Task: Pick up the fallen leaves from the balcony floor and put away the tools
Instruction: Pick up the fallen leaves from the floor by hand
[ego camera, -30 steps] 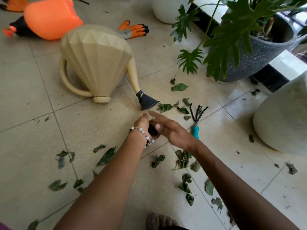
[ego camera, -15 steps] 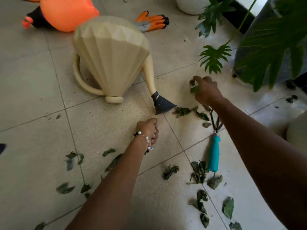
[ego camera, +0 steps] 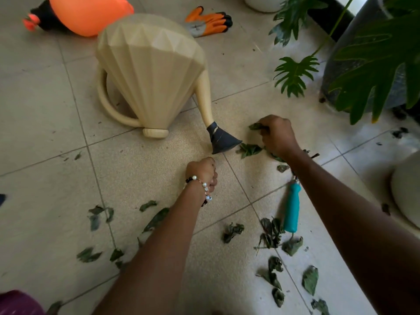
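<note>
- Green, curled leaves [ego camera: 250, 149] are scattered over the pale tiled balcony floor [ego camera: 45, 137]; one loose group lies just right of the watering can's dark rose [ego camera: 223, 140], and others lie nearer the camera to the left [ego camera: 156, 218] and right [ego camera: 272, 233].
- A leaf [ego camera: 255, 126] is pinched by the curled fingers of the right hand [ego camera: 277, 135], low over the floor beside the rose.
- The left hand [ego camera: 202, 173] is closed into a fist; it is judged to be storing leaves already gathered, though nothing can be seen inside it.
- The step in hand is judged to be the gathering of the cluster by the rose. It would best be done by sweeping the nearby leaves together with the fingertips, so that several are lifted at once.
- Dry leaves are likely to crumble, so a light pinch is advised over a hard squeeze.
- The teal-handled hand rake [ego camera: 292, 210] lies under the right forearm, its prongs hidden; care is needed that it is not dragged.
- The cream watering can [ego camera: 150, 71] lies tipped on its side, and the orange sprayer [ego camera: 88, 12] and an orange glove [ego camera: 209, 21] lie beyond it; all are untouched and not yet put away.
- Most of the task is judged to remain.
</note>
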A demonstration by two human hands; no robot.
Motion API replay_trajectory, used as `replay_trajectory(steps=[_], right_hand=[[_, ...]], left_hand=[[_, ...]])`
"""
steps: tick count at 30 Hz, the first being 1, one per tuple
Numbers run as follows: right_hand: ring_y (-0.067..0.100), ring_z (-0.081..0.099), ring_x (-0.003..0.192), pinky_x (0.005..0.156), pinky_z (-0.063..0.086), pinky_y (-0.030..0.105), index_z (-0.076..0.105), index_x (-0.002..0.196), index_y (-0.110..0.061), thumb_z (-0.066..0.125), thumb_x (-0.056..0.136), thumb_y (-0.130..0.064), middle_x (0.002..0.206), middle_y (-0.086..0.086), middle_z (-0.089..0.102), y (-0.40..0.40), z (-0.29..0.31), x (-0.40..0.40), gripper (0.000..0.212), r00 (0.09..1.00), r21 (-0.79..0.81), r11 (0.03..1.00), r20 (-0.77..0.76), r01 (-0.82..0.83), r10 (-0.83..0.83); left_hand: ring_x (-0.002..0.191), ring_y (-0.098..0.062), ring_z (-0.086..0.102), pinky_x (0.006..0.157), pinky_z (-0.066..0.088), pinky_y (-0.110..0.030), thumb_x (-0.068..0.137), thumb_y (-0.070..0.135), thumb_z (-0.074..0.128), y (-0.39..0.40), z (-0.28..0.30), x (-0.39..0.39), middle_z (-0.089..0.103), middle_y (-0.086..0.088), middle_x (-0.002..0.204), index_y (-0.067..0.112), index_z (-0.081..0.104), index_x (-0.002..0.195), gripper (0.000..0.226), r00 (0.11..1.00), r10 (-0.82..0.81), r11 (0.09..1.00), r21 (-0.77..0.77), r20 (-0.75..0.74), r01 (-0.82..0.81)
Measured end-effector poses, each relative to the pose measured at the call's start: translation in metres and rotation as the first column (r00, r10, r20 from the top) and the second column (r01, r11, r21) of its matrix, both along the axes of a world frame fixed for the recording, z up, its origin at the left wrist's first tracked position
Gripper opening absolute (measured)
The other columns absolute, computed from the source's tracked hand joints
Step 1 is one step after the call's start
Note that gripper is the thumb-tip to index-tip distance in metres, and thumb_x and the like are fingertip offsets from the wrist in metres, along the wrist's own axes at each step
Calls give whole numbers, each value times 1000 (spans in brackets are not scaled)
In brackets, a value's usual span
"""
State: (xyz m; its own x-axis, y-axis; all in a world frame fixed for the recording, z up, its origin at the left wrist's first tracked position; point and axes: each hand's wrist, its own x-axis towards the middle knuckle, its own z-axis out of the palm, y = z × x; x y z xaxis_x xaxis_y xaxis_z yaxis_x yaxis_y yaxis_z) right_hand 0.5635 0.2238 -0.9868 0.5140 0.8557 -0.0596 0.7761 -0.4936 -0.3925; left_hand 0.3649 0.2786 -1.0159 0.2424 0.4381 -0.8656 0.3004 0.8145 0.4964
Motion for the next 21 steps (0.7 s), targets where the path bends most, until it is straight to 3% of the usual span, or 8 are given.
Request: replay_trajectory(steps=[3,5,8,11,14,17,19,21], right_hand=[[28,52,112,93,40,28,61,122,-8,50,90,-2,122,12,57,-11,-3,-26,35,989,-87,986,-13,-145,145],[32,47,119,100,43,44,55,128,-15,50,89,-13,132,11,50,-18,-10,-36,39,968,-163,955,5,-247,251],[38,29,136,108,36,53,42,142,-24,48,96,-33,153,11,28,-29,-17,-56,47,952,-280,922,73,-268,299],[33,30,136,109,38,43,37,146,-28,42,100,-31,154,9,27,-48,-31,-76,47,941,-221,943,179,-248,289],[17,47,111,88,40,16,44,141,-18,33,99,-34,135,8,45,-70,-45,-83,46,957,-148,963,151,-226,248],[16,52,105,86,43,20,60,124,-14,35,96,-22,124,8,57,-81,-39,-83,38,965,-70,974,140,-215,223],[15,61,101,91,49,27,70,110,-9,52,92,-3,113,8,68,-80,-27,-83,25,993,103,989,-29,-107,110],[9,65,90,86,53,26,72,105,-7,62,87,2,103,5,72,-80,-6,-92,22,887,231,953,-455,195,-72]], left_hand=[[28,-9,24,38,18,-9,88,13,47,-1,2,0,36,2,49,16,41,57,32,1000,17,999,43,-10,-17],[28,-9,24,38,18,-9,88,13,47,-3,4,-1,36,2,49,15,42,57,31,1000,24,998,54,-3,-24],[29,-9,25,38,18,-11,88,14,48,-3,5,-2,37,3,45,15,43,56,32,999,52,997,64,5,-52],[27,-8,27,37,18,-11,90,17,49,-3,9,-4,36,5,40,16,43,57,34,996,80,996,36,44,-81],[27,-6,29,34,19,-11,95,22,48,-5,10,-9,36,7,37,16,43,59,37,989,116,993,-4,95,-116],[29,-6,33,33,22,-12,96,23,47,-14,10,-14,42,5,42,15,47,61,35,985,121,993,-29,123,-118],[31,-8,37,34,25,-12,97,27,47,-21,12,-14,47,2,45,13,50,64,36,985,119,992,-49,126,-114],[36,-12,44,35,29,-12,99,33,46,-29,15,-12,55,-3,49,8,55,67,42,989,106,993,-61,103,-100]])
